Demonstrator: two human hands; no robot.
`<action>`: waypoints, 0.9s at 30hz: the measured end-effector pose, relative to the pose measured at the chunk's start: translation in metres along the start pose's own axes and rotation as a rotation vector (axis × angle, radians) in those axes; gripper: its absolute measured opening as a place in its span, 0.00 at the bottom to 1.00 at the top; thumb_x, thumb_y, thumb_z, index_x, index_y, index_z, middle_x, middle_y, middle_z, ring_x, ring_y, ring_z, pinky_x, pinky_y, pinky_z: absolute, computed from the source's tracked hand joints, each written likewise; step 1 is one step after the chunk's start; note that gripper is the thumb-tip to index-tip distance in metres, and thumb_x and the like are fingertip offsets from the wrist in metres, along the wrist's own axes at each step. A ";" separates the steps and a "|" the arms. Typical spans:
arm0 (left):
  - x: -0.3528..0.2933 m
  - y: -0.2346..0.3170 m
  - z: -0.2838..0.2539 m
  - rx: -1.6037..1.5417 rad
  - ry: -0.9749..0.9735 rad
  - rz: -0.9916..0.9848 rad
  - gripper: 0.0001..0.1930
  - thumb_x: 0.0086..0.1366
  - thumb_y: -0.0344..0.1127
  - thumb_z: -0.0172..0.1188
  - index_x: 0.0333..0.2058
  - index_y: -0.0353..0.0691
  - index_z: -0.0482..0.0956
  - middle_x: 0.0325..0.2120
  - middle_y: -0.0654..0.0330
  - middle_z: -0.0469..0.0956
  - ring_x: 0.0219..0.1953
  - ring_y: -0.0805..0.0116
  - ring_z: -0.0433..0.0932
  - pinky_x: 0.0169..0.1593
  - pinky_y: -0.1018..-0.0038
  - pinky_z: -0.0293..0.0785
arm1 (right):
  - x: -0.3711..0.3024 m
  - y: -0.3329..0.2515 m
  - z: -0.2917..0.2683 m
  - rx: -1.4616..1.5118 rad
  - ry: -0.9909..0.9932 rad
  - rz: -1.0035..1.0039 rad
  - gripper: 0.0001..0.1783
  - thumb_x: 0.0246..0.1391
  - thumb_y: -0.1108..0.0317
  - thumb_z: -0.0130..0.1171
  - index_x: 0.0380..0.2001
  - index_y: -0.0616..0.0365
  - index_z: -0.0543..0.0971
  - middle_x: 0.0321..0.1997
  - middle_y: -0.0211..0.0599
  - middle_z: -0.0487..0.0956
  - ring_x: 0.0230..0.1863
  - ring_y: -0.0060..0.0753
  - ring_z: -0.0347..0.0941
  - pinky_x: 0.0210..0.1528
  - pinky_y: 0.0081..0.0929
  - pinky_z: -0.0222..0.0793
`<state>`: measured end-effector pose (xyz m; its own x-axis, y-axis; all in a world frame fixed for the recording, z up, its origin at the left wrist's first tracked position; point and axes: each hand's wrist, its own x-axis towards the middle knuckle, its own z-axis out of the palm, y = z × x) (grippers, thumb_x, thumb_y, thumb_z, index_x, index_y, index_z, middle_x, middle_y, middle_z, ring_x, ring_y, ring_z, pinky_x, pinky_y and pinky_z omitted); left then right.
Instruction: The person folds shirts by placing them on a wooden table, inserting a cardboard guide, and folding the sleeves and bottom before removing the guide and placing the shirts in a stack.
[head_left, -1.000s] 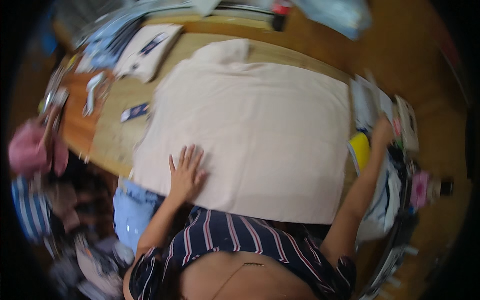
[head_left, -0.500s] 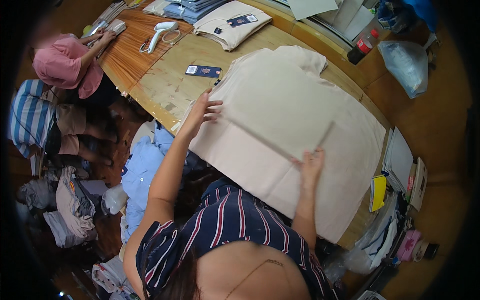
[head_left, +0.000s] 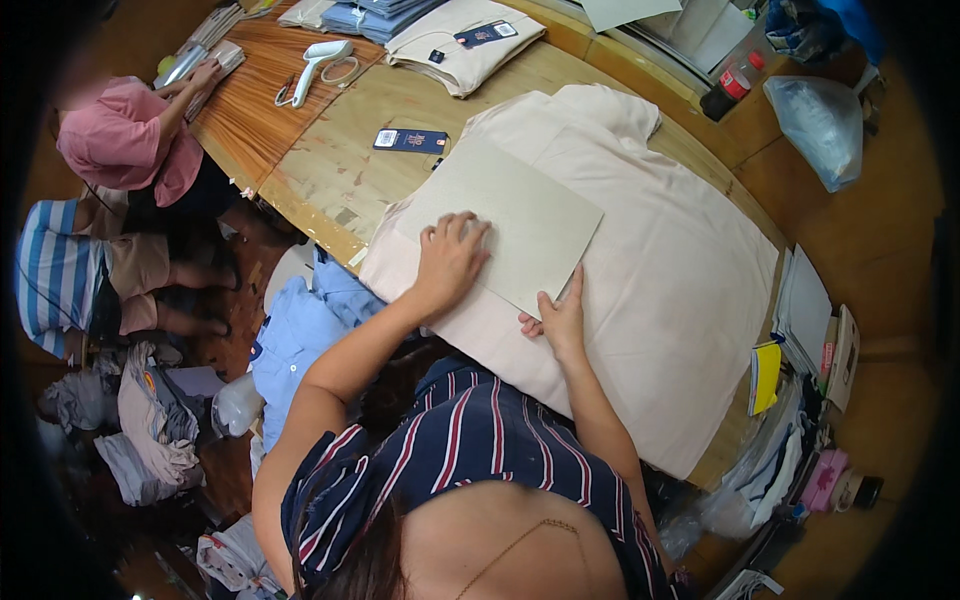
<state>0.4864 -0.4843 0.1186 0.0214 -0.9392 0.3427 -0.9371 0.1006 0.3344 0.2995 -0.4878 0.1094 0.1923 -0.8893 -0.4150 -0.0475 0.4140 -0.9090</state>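
Note:
A pale cream shirt [head_left: 660, 290] is spread over the wooden table in front of me. On its left part lies a stiff grey-beige cardboard sheet [head_left: 530, 205]. My left hand [head_left: 452, 262] rests on the sheet's left side with fingers apart and slightly bent. At the sheet's near right corner, my right hand [head_left: 560, 315] grips the edge, its lower fingers partly curled against the shirt. A dark blue hang tag [head_left: 411, 140] lies on the table beyond the shirt, its cord running toward the garment.
A folded cream garment [head_left: 440, 60] with a tag and a white handheld scanner [head_left: 322, 62] lie farther back. A cola bottle [head_left: 733, 87] stands on the right ledge. Blue shirts [head_left: 290, 335] hang at the table's left edge. A person in pink [head_left: 130, 140] works at the far left.
The cardboard sheet has come down and shifted left onto the shirt. My left hand has moved from the shirt's left edge onto the sheet; my right hand has moved left with the corner.

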 end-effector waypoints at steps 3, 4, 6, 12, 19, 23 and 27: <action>-0.010 0.001 0.012 -0.008 -0.027 0.038 0.19 0.52 0.38 0.54 0.45 0.49 0.68 0.45 0.58 0.64 0.50 0.59 0.60 0.49 0.57 0.54 | -0.008 -0.008 0.004 0.049 0.019 -0.006 0.41 0.51 0.78 0.40 0.57 0.45 0.27 0.22 0.50 0.71 0.14 0.33 0.70 0.10 0.21 0.66; -0.012 0.000 0.014 0.002 -0.024 0.050 0.19 0.53 0.38 0.53 0.45 0.49 0.67 0.45 0.59 0.64 0.51 0.60 0.59 0.49 0.55 0.53 | -0.012 -0.008 0.004 0.066 0.023 -0.008 0.41 0.51 0.78 0.40 0.57 0.45 0.27 0.22 0.49 0.71 0.14 0.33 0.70 0.10 0.21 0.66; -0.010 0.004 0.014 -0.011 -0.077 0.084 0.19 0.54 0.39 0.52 0.46 0.48 0.67 0.46 0.59 0.64 0.53 0.59 0.58 0.51 0.51 0.51 | -0.019 -0.002 -0.001 0.076 0.037 -0.031 0.40 0.52 0.78 0.40 0.57 0.45 0.27 0.22 0.47 0.71 0.15 0.32 0.71 0.10 0.20 0.66; -0.006 0.005 0.016 0.038 -0.097 0.038 0.19 0.54 0.39 0.52 0.47 0.48 0.66 0.47 0.59 0.63 0.54 0.57 0.56 0.53 0.46 0.46 | -0.010 -0.005 0.000 0.043 0.000 -0.009 0.39 0.52 0.77 0.40 0.58 0.45 0.29 0.21 0.44 0.70 0.16 0.31 0.71 0.11 0.20 0.66; -0.088 0.017 -0.016 -0.319 -0.009 0.031 0.05 0.48 0.25 0.51 0.27 0.36 0.69 0.24 0.53 0.66 0.28 0.55 0.65 0.32 0.66 0.57 | -0.006 -0.017 -0.011 -0.033 -0.081 0.047 0.39 0.52 0.78 0.39 0.58 0.46 0.30 0.18 0.41 0.70 0.15 0.29 0.70 0.10 0.19 0.65; -0.253 -0.008 0.022 -0.490 -0.032 -1.093 0.05 0.52 0.27 0.47 0.29 0.32 0.69 0.25 0.50 0.70 0.31 0.55 0.68 0.41 0.66 0.62 | -0.004 -0.018 -0.017 -0.052 -0.089 0.051 0.39 0.51 0.79 0.39 0.58 0.46 0.30 0.16 0.40 0.70 0.14 0.27 0.70 0.10 0.18 0.64; -0.330 -0.075 -0.015 0.225 0.173 -1.528 0.06 0.53 0.27 0.47 0.29 0.32 0.69 0.25 0.51 0.69 0.32 0.56 0.68 0.41 0.67 0.62 | 0.001 -0.015 -0.013 -0.056 -0.144 0.046 0.39 0.51 0.79 0.39 0.58 0.47 0.31 0.15 0.39 0.70 0.14 0.27 0.70 0.10 0.18 0.64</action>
<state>0.5548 -0.1770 -0.0067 0.9947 -0.0497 -0.0902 -0.0184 -0.9474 0.3194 0.2877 -0.4976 0.1219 0.3268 -0.8312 -0.4499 -0.1129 0.4383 -0.8917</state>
